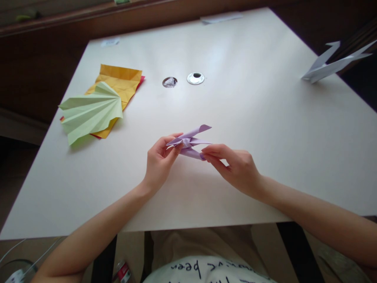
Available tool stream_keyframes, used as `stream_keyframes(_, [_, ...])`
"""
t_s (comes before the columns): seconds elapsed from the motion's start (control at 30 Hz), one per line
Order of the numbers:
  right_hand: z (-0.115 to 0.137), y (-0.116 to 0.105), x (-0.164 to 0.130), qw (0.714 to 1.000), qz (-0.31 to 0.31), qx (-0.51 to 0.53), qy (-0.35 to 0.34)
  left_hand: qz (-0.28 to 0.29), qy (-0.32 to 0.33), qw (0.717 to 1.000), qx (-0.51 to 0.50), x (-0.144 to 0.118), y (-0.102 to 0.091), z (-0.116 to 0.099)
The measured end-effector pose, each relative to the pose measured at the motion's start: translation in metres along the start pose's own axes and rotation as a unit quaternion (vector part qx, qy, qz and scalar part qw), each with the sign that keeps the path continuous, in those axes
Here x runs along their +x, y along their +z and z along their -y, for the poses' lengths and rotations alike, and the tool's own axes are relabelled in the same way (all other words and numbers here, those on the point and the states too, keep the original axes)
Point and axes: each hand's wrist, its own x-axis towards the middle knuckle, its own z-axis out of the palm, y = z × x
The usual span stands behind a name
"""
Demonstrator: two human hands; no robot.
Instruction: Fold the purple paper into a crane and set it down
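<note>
A folded purple origami paper figure [188, 142] with several pointed flaps is held above the front middle of the white table. My left hand [160, 155] pinches its left end between thumb and fingers. On the other side, my right hand [232, 163] has thumb and fingertips closed on the curled tip of the lower right flap. The upper right flap curls at its end and stands free of both hands. My left fingers hide part of the figure's left side.
Creased pale green paper [94, 112] overlaps yellow paper [119, 74] at the table's left, with red paper edges beneath. Two round holes, one silver-rimmed [195, 78], lie at mid-table. A white origami crane [330, 68] stands at the right edge. Flat paper [220, 17] lies at the far edge.
</note>
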Motion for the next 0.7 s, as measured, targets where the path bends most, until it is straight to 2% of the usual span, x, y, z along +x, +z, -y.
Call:
stream_keyframes(0.1, [-0.004,-0.002,0.004,1.0,0.009,-0.029,0.004,0.005,0.006,1.0,-0.005,0.0,0.0,0.0])
stream_keyframes(0.27, [-0.006,-0.005,0.008,0.992,0.065,0.046,0.097,0.006,0.014,1.0,0.003,-0.002,0.001,-0.001])
stream_keyframes(0.37, [-0.008,-0.006,0.009,0.975,0.122,0.105,0.156,0.004,0.03,0.999,0.023,-0.004,0.002,-0.003])
stream_keyframes(0.47, [-0.01,-0.006,0.011,0.944,0.182,0.174,0.213,0.008,0.043,0.998,0.04,-0.006,0.003,-0.004])
stream_keyframes(0.57, [-0.011,-0.007,0.014,0.917,0.214,0.212,0.262,0.012,0.048,0.998,0.044,-0.008,0.003,-0.004])
stream_keyframes(0.7, [-0.006,-0.011,0.017,0.917,0.215,0.198,0.27,0.022,0.055,0.997,0.043,-0.008,0.002,-0.004])
